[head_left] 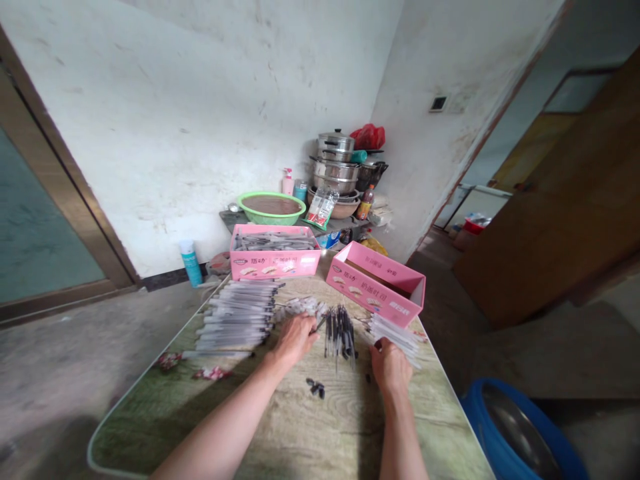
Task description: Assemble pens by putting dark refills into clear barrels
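Note:
My left hand [294, 341] is closed in a pinch at the table's middle, a thin dark pen part [320, 324] at its fingertips. Just beyond it lie small whitish pieces [305, 306]. Between my hands is a bunch of slim black pen parts [340, 333]. On the right, my right hand [392, 370] has its fingers curled at the near edge of a pile of translucent pen barrels [395, 335]; something dark shows at its fingertips, too small to name. Rows of dark-tipped translucent pens [235, 317] lie to the left. A few black caps [316, 387] sit nearer me.
At the table's [320, 440] far side stand a pink box [275, 264] full of pens and another pink box [375, 287], its bottom partly hidden. Behind are a green basin [273, 215] and stacked pots [336, 170]. A blue tub [520, 427] stands on the floor at right.

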A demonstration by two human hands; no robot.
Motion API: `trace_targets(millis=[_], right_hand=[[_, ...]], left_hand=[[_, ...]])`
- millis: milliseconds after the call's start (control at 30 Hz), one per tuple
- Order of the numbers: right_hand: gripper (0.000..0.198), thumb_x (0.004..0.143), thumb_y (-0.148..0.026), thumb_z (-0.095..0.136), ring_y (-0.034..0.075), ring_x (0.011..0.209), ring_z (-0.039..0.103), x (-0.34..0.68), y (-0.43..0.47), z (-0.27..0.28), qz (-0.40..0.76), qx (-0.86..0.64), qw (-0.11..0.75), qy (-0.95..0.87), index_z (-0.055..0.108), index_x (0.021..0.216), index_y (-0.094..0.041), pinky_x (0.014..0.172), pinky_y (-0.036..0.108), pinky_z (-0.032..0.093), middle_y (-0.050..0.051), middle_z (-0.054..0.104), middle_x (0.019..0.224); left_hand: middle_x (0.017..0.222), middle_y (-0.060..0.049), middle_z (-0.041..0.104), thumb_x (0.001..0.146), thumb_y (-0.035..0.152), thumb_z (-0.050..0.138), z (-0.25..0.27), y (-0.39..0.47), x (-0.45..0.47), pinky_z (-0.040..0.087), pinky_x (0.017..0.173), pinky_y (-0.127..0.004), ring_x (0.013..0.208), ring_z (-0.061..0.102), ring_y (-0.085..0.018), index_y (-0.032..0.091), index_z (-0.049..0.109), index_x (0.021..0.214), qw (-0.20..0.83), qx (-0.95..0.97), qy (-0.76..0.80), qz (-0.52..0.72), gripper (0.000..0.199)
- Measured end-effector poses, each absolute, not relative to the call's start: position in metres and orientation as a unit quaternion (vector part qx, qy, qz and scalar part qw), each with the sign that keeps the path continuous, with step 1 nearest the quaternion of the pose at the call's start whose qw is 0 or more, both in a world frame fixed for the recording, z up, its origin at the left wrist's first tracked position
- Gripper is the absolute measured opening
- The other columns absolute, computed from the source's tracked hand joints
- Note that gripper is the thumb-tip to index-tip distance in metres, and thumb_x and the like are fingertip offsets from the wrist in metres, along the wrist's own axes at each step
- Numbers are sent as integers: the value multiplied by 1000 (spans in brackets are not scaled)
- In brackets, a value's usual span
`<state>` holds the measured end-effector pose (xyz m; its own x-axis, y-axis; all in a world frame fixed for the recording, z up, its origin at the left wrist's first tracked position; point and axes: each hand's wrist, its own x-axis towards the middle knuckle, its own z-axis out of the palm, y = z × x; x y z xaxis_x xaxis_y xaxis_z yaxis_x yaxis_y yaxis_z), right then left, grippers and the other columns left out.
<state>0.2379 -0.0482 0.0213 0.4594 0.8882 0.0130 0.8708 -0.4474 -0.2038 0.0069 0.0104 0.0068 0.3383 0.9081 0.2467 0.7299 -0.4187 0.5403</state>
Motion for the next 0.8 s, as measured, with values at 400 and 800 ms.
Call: trace_targets(millis=[400,800], right_hand=[[36,67,-43,69,7,28,28,228,-39,9,372,-575,668,-289,43,54,-22,29,20,20,-10,37,36],[27,62,-32,78,8,34,50,233,-40,13,459,-453,732,-220,58,74,-17,27,15,32,1,71,63]], left_hand=[[65,-3,63,79,22,57,6,16,2,39,56,-25,58,58,-16,17,62,73,368,694,493,374,9],[63,1,61,77,44,64,10,8,-1,35,42,-18,45,48,-7,15,57,79,602,646,356,306,31]])
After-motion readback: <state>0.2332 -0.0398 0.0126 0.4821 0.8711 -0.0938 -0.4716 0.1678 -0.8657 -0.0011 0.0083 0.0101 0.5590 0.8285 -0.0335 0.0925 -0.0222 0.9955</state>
